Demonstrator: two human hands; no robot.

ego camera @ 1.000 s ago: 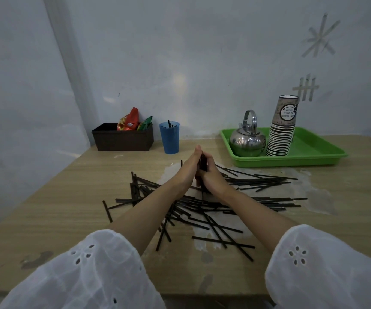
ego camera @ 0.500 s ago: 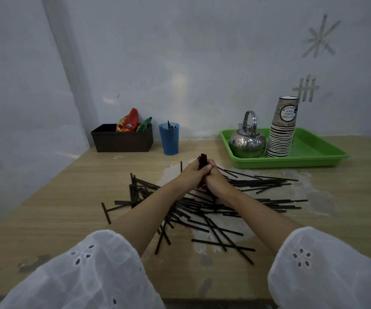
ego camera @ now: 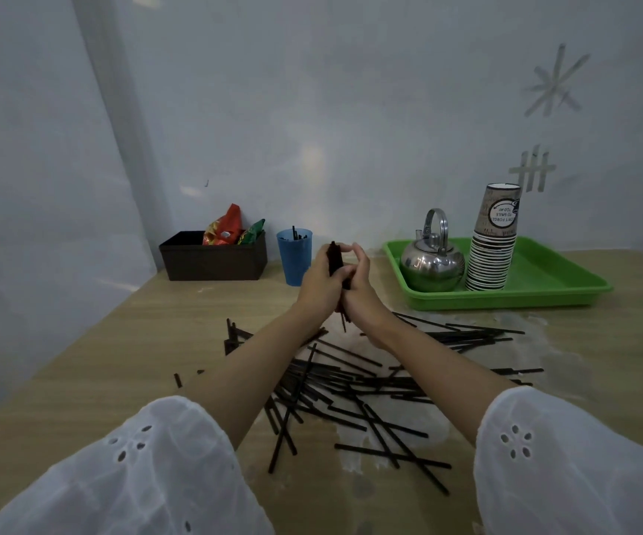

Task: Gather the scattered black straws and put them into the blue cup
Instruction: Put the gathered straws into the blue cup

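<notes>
Both hands are raised above the table and hold an upright bundle of black straws [ego camera: 334, 257] between them. My left hand [ego camera: 318, 285] grips the bundle from the left, and my right hand [ego camera: 360, 285] wraps it from the right. One straw end hangs below the hands. The blue cup [ego camera: 294, 256] stands just left of and behind the hands, with a few straws sticking out of it. Several scattered black straws [ego camera: 354, 384] lie crisscrossed on the wooden table [ego camera: 99, 361] under my forearms.
A dark brown box [ego camera: 213, 258] with snack packets sits left of the cup by the wall. On the right, a green tray [ego camera: 551, 281] holds a steel kettle [ego camera: 432, 264] and a stack of paper cups [ego camera: 493, 241].
Both hands have lifted the straw bundle off the table and carried it further back, close to the blue cup.
</notes>
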